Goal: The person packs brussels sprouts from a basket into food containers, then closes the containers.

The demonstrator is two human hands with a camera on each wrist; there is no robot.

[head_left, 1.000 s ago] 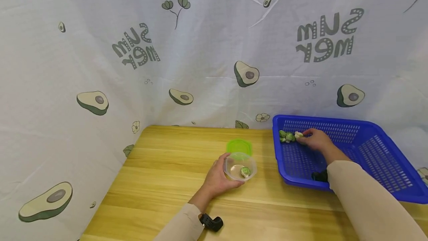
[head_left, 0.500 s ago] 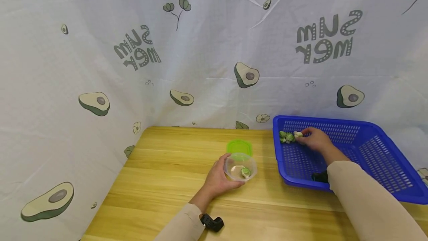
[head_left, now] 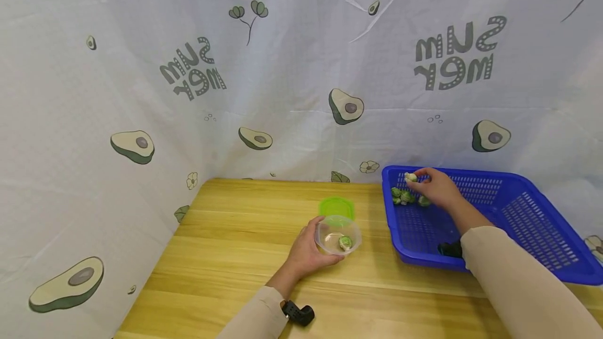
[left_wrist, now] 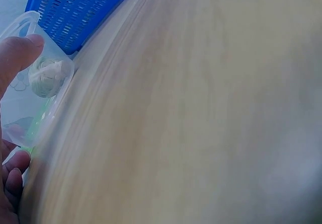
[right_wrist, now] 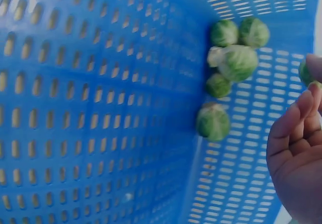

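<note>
Lifted clear of its neighbours over the past second, a round, pale-ended Brussels sprout [head_left: 410,177] is pinched between thumb and fingertips of the right grip [head_left: 439,191] near the back left corner of the slotted blue plastic basket [head_left: 416,229].

More leafy green sprouts [right_wrist: 237,63] are bunched below. A clear, thin-walled tub [head_left: 328,239], with one sprout inside, is clasped by the curved left grip [head_left: 307,252]; a lime-green lid [head_left: 336,206] is partly covered by it on the wood-grained bench [head_left: 212,234]. Tub and right grip are separated by the basket's wall, backed by avocado-printed cloth [head_left: 292,67].
</note>
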